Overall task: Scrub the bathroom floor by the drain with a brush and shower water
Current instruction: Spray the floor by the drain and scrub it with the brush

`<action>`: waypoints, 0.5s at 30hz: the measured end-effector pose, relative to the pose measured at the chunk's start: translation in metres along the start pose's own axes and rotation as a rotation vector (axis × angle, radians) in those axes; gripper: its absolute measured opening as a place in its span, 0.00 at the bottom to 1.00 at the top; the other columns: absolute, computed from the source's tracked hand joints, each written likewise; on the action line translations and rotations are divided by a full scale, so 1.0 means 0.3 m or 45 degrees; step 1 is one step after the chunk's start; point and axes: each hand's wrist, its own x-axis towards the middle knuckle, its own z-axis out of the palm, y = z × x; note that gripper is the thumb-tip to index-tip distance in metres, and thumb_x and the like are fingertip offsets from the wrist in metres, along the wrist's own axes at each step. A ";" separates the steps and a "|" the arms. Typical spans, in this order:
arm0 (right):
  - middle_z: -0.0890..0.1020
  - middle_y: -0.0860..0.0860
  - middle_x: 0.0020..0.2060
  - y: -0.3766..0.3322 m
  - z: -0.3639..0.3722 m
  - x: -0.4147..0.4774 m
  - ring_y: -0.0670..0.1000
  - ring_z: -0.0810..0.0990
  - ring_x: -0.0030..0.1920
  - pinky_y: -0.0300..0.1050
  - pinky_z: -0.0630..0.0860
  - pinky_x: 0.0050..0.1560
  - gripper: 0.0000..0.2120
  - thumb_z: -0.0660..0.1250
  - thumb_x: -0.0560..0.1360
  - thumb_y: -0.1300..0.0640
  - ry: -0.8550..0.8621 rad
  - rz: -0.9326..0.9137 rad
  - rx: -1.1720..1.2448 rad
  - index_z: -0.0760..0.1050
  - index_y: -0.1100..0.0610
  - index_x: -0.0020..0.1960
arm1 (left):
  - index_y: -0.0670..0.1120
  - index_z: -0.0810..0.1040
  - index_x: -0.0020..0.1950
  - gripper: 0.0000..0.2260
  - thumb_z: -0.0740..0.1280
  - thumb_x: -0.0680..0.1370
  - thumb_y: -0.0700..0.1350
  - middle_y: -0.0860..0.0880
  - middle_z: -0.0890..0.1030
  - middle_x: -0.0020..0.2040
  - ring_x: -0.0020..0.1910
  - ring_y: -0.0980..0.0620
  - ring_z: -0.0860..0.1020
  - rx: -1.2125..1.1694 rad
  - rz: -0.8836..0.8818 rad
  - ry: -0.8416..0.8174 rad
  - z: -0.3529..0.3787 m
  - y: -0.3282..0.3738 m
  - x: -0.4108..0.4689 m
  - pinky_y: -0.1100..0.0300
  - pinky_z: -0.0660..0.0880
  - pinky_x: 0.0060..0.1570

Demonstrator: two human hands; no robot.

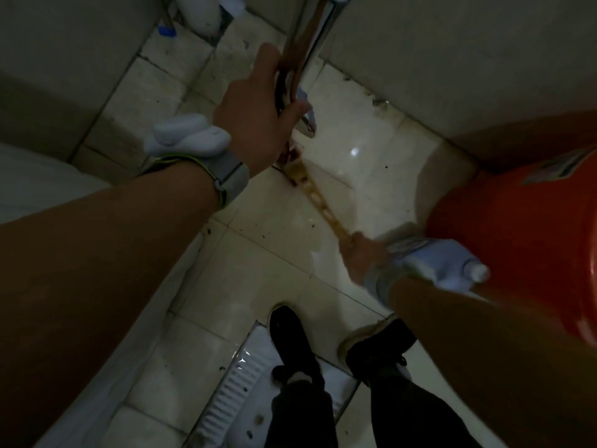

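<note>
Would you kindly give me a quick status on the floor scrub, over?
Left hand grips shower handset. Right hand grips brush, head down on wet floor. Orange bucket close beside right hand.

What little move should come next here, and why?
Probably push the brush back and forth where it rests: the right hand grips its handle, its head sits on the stained floor, and the left hand aims the shower head there.
</note>
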 end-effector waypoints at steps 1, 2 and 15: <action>0.78 0.61 0.57 0.030 0.047 -0.050 0.62 0.78 0.56 0.50 0.75 0.52 0.15 0.54 0.82 0.54 0.009 0.020 0.027 0.69 0.60 0.64 | 0.42 0.66 0.68 0.25 0.66 0.76 0.53 0.42 0.80 0.52 0.49 0.42 0.80 -0.001 -0.017 -0.001 -0.009 0.003 0.002 0.51 0.77 0.46; 0.79 0.60 0.56 0.056 0.081 -0.100 0.62 0.79 0.56 0.50 0.75 0.52 0.16 0.53 0.83 0.49 -0.004 0.047 0.011 0.70 0.58 0.63 | 0.41 0.66 0.67 0.24 0.67 0.76 0.52 0.42 0.80 0.52 0.49 0.42 0.80 -0.003 -0.029 -0.005 -0.019 0.005 0.004 0.51 0.77 0.46; 0.73 0.59 0.64 -0.171 -0.209 0.097 0.61 0.76 0.61 0.48 0.73 0.58 0.16 0.50 0.84 0.58 0.151 0.012 0.055 0.68 0.61 0.68 | 0.42 0.64 0.69 0.22 0.65 0.79 0.51 0.42 0.80 0.52 0.47 0.43 0.79 -0.011 0.008 0.067 -0.014 -0.023 -0.016 0.75 0.66 0.34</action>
